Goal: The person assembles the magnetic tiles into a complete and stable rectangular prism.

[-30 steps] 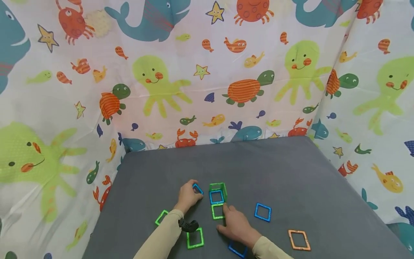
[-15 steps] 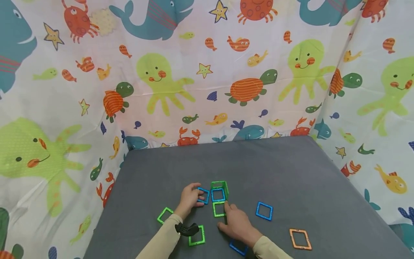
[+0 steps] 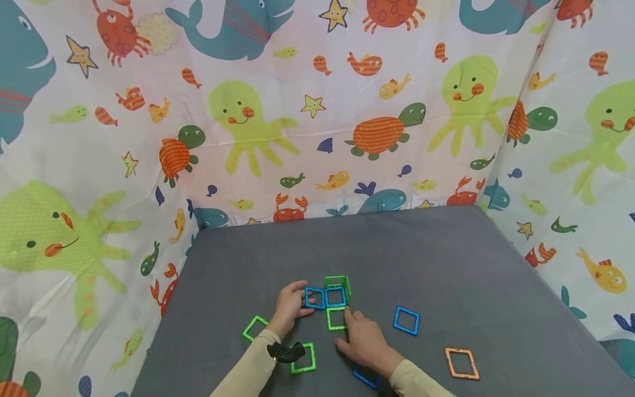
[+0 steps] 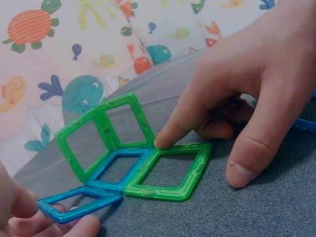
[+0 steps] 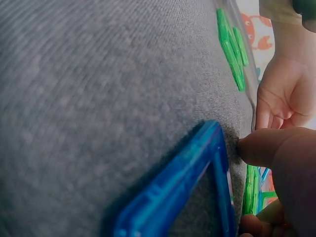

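My left hand (image 3: 289,309) holds a blue square magnetic tile (image 4: 91,210) by its outer side, fingers partly beneath it. The tile's inner edge meets a second blue tile (image 4: 104,185), which lies flat on the cloth. Two green tiles (image 4: 67,154) stand upright along that flat tile's other sides, joined at a corner. A flat green tile (image 4: 155,193) adjoins it on the near side. On this green tile's corner rests the index fingertip of my right hand (image 3: 367,342), with the thumb down near the cloth and other fingers bent under the palm.
Loose on the grey cloth (image 3: 397,253) lie a blue tile (image 3: 407,332) and an orange tile (image 3: 465,377) to the right. Another blue tile (image 5: 168,180) is partly under my right wrist. Two green tiles (image 3: 313,357) lie around my left forearm. Printed curtains (image 3: 278,187) enclose the cloth.
My left hand has brought the blue tile rightward and turned it flatter, until its edge meets the middle blue tile. My right hand has stayed on the green tile.
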Motion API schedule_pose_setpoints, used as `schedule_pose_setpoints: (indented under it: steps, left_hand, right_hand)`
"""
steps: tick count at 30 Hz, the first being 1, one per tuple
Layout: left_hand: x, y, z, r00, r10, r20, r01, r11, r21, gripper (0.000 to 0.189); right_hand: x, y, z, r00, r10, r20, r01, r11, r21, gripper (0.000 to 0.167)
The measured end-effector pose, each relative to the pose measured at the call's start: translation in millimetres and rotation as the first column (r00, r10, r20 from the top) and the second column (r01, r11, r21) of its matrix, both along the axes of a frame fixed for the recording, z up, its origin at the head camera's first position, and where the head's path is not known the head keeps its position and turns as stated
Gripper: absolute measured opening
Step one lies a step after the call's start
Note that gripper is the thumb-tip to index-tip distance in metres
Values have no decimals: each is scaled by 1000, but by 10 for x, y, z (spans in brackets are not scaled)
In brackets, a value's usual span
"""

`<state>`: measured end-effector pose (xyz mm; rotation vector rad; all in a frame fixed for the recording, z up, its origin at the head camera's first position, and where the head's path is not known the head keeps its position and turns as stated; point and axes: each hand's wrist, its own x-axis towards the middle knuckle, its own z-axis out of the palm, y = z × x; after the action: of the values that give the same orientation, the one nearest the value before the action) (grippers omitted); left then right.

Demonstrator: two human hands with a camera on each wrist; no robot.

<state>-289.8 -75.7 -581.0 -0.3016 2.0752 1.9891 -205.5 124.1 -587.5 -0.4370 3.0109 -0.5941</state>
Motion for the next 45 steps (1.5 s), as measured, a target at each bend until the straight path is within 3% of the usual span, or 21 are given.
schedule_pose_setpoints:
  steps: [16,25,31,35,45]
  left_hand:
    - [35,53,-42,1000,24,-3,-24,1000,-4,43]
    - [45,62,-42,1000,21,-5,-21,1000,-11,45]
    - [48,58,-50,1000,28,-4,-28,1000,-8,49]
    - [43,78,-39,999,36,7,-36,999,-3,51]
    - [-3,83,-49,999,32,-2,-32,999,-29,51]
  right_hand:
    - [3,40,47,1000,15,23,-15,1000,-16,78]
    - [-8,74,81,994,93,63,-93,996,-11,70]
    - [-68,-43,121,992,25,123,-29,999,30,77]
    - [-113,-84,123,993,-9,115,3,998,55,78]
    - [-144,-79,136,994,7,111,-14,998,57,77]
